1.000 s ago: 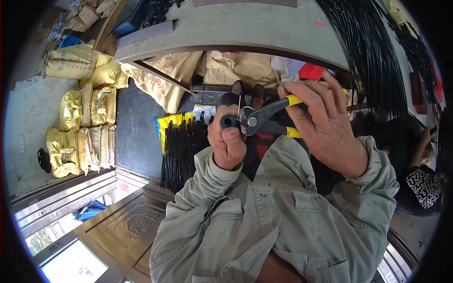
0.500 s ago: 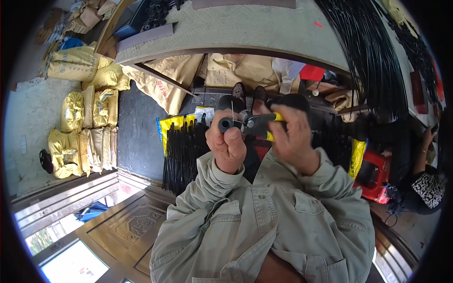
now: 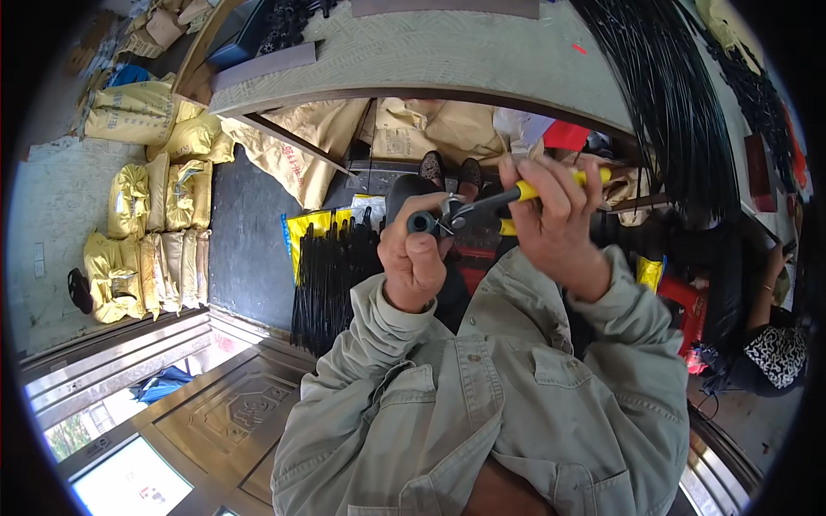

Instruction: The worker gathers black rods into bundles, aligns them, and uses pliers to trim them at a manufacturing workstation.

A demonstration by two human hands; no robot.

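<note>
My left hand [image 3: 411, 271] is closed around a dark tube-like piece [image 3: 422, 223], its round hollow end facing up at the thumb. In my right hand [image 3: 559, 215] is a pair of pliers [image 3: 492, 204] with yellow-and-black handles, the fingers wrapped over the upper handle and the lower one apart from it. The metal jaws [image 3: 453, 209] meet the work right beside the tube end. A thin bit of wire shows there; whether the jaws grip it I cannot tell. The rest of the tube is hidden beneath my left hand.
A bundle of thin black rods [image 3: 325, 288] stands left of my lap on yellow wrapping. Ahead is a workbench [image 3: 447, 60] with long black rods [image 3: 662, 103] hanging over its edge. Yellow sacks [image 3: 129, 202] are stacked at left. Another person's arm [image 3: 764, 288] shows at far right.
My right hand has swung up and to the right with the pliers' handles, which are spread wider. The jaws stay beside the tube. The thin wire no longer sticks upward above my left hand.
</note>
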